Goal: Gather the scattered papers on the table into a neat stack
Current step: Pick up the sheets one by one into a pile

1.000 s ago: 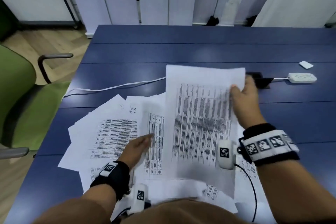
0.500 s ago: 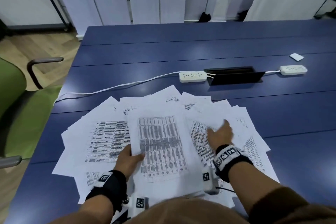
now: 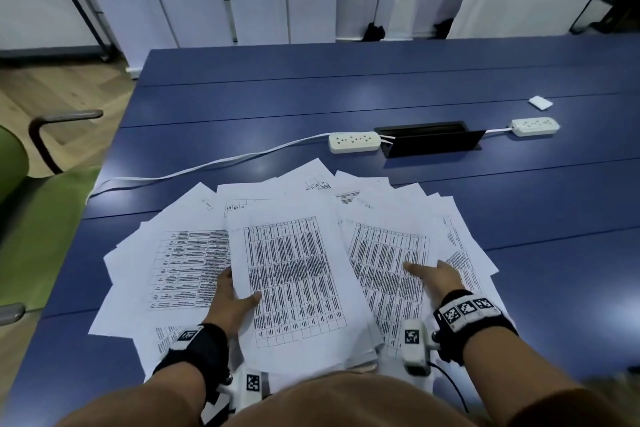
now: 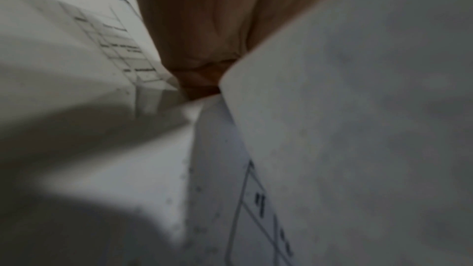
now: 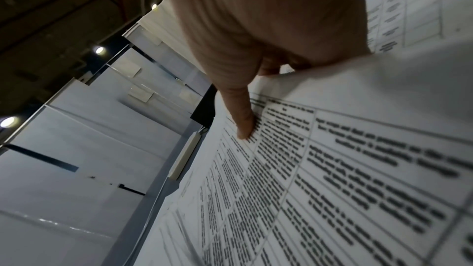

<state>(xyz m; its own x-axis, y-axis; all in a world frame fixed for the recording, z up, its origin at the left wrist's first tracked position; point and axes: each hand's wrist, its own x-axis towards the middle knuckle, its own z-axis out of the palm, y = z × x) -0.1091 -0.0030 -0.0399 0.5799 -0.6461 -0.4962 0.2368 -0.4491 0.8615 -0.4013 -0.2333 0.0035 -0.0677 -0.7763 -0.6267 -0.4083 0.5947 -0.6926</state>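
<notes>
Printed sheets [image 3: 180, 263] lie fanned over the near part of the blue table [image 3: 346, 87]. A gathered stack [image 3: 294, 281] with a table print on top sits in the middle. My left hand [image 3: 232, 298] grips the stack's left edge, thumb on top and fingers hidden underneath. The left wrist view shows only the palm [image 4: 204, 27] against blurred paper [image 4: 358, 108]. My right hand [image 3: 433, 276] rests on a printed sheet [image 3: 384, 253] to the stack's right. Its thumb [image 5: 243, 118] presses on that sheet [image 5: 332, 169] and its fingers tuck under the paper's edge.
Beyond the papers lie a white power strip [image 3: 354, 142] with its cord [image 3: 207, 166], a black cable box [image 3: 429, 142], a second strip [image 3: 535, 126] and a small white card [image 3: 540, 102]. A green chair [image 3: 20, 184] stands at the table's left.
The sheet my right hand held up a second ago now lies on the middle stack. The right hand has moved to the papers on the right and drawn nearer. The left hand now grips the stack's edge.
</notes>
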